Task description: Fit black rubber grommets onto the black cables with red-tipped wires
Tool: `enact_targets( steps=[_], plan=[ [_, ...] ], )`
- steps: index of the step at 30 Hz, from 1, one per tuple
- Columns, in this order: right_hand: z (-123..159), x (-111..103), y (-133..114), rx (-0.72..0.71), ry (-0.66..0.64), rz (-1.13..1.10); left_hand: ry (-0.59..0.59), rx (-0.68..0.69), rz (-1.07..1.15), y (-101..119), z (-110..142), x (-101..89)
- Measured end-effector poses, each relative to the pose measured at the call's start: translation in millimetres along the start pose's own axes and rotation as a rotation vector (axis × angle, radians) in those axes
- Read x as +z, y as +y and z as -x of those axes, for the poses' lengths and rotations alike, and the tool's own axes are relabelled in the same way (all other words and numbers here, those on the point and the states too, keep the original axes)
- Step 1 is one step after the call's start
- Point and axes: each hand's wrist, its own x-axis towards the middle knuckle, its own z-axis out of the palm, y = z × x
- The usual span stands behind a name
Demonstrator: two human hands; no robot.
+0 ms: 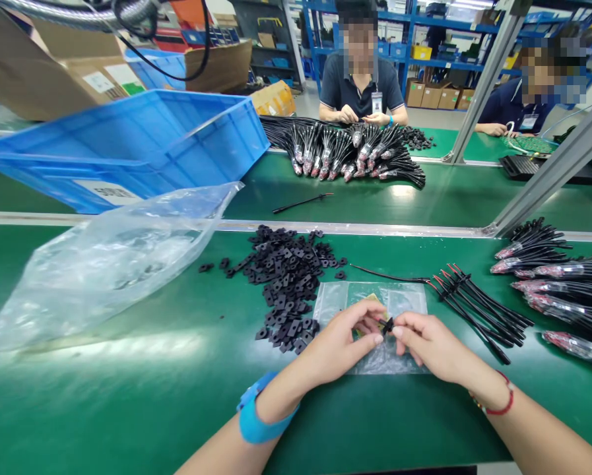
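Observation:
My left hand [358,333] and my right hand [424,340] meet over a clear plastic bag [404,297]. Their fingertips pinch a small black part [388,326] from both sides; fingers cover much of it, and whether a cable runs through it I cannot tell. To the left of my hands lies a heap of small flat black pieces with holes [288,277]. Right of them rests a row of short black cables [478,307] with red wire ends and black pieces fitted near those ends. A thin dark cable [389,274] lies just beyond the bag.
Bundled cables [567,284] lie at the right. A large plastic bag [122,257] and a blue bin [177,142] occupy the left. Past a metal rail, a single cable [303,203] lies before more bundles [345,148]. Two people sit opposite; a slanted metal post [548,138] stands right.

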Motion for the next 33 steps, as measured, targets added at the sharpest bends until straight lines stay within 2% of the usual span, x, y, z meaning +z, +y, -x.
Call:
enact_targets(
  steps=[2, 4, 6, 8, 10, 13, 16, 18, 20, 21, 24, 26, 28, 33],
  plan=[
    [6, -17, -3, -0.082, 0.183, 0.227, 0.091, 0.028, -0.079, -2, 0, -7.3],
    [12, -40, -2, -0.126, 0.417, 0.438, 0.224, 0.046, -0.247, -5, -2, -17.9],
    [15, -63, 6, -0.101, 0.616, 0.649, 0.348, 0.062, -0.419, -7, -3, -29.8],
    [16, -82, 18, -0.021, 0.699, 0.865, 0.433, 0.071, -0.521, -10, -5, -40.6],
    [16, -93, 29, 0.071, 0.686, 1.027, 0.485, 0.059, -0.558, -12, -6, -48.5],
    [15, -101, 40, 0.138, 0.656, 1.136, 0.515, 0.021, -0.583, -15, -6, -54.2],
    [16, -103, 41, 0.104, 0.695, 1.140, 0.509, -0.006, -0.602, -16, -6, -56.4],
    [14, -101, 38, 0.026, 0.760, 1.086, 0.515, -0.025, -0.614, -19, -6, -58.9],
    [10, -93, 32, -0.088, 0.792, 0.998, 0.525, -0.058, -0.651, -22, -6, -63.6],
    [6, -86, 28, -0.151, 0.768, 0.960, 0.529, -0.076, -0.688, -24, -5, -66.7],
    [-14, -58, 13, -0.274, 0.535, 0.955, 0.526, -0.124, -0.857, -33, -3, -78.0],
    [-34, -38, 5, -0.264, 0.360, 1.031, 0.506, -0.152, -0.947, -38, -2, -84.2],
    [-56, -23, -1, -0.228, 0.273, 1.086, 0.475, -0.164, -0.967, -41, -1, -86.8],
    [-107, -9, -3, -0.158, 0.291, 1.075, 0.440, -0.046, -0.938, -44, -9, -70.7]
  ],
)
